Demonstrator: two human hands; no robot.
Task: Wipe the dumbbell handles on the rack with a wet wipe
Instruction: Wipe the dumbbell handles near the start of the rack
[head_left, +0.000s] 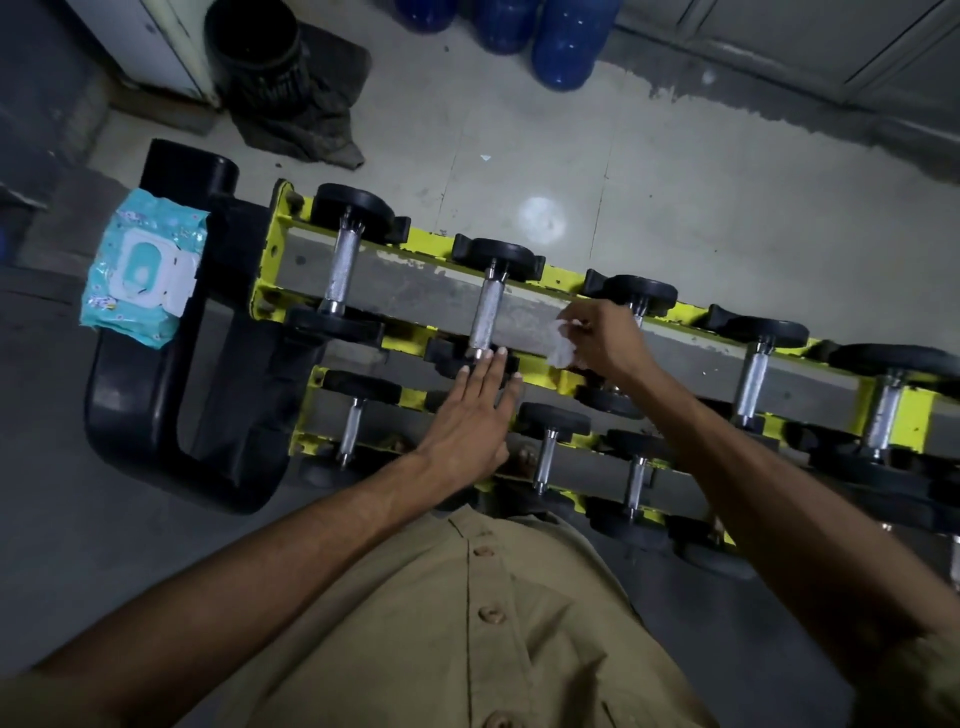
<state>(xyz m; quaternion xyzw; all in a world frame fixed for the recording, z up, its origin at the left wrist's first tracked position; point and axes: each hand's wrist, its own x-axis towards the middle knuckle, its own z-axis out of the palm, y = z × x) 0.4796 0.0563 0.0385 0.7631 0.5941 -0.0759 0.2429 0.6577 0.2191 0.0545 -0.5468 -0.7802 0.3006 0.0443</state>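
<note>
In the middle of the frame, rack: we see the yellow rack (421, 244) slanting from upper left to the right edge.
Right hand: our right hand (605, 343), fingers curled, pinches the crumpled wet wipe (562, 345), right of the second upper dumbbell handle (485, 317) and apart from it.
Left hand: our left hand (470, 415), fingers straight and together, has its tips on a black dumbbell head (452, 358).
Far left: wipes pack (143, 265).

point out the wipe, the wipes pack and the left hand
wipe (562, 347), head view, its crumpled white middle
wipes pack (143, 267), head view, its white lid
left hand (470, 415), head view, back of the hand
</note>
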